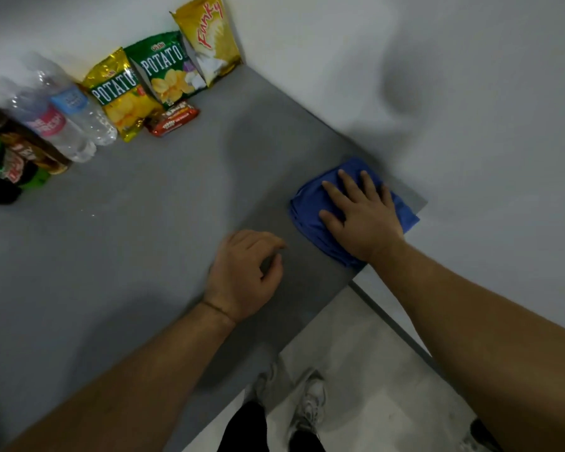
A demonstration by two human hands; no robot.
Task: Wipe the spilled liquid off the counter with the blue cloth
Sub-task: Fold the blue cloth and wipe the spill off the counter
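Two hands over the counter (pixel 144 223): the right hand (pixel 359 213) lies flat, fingers spread, pressing straight down on the blue cloth (pixel 310 203) near the counter's right edge. The left hand (pixel 245 272) rests loosely curled, holding nothing, just beside the cloth. Snack bags (pixel 163 66) and bottles (pixel 62 115) line the wall, well apart.

A single head-worn wide-angle view looks steeply down and forward over the grey counter (pixel 144 223), close enough that both forearms fill the lower frame. The right hand (pixel 359 216) sits right of centre, the left hand (pixel 245 275) just inward, shoes below.
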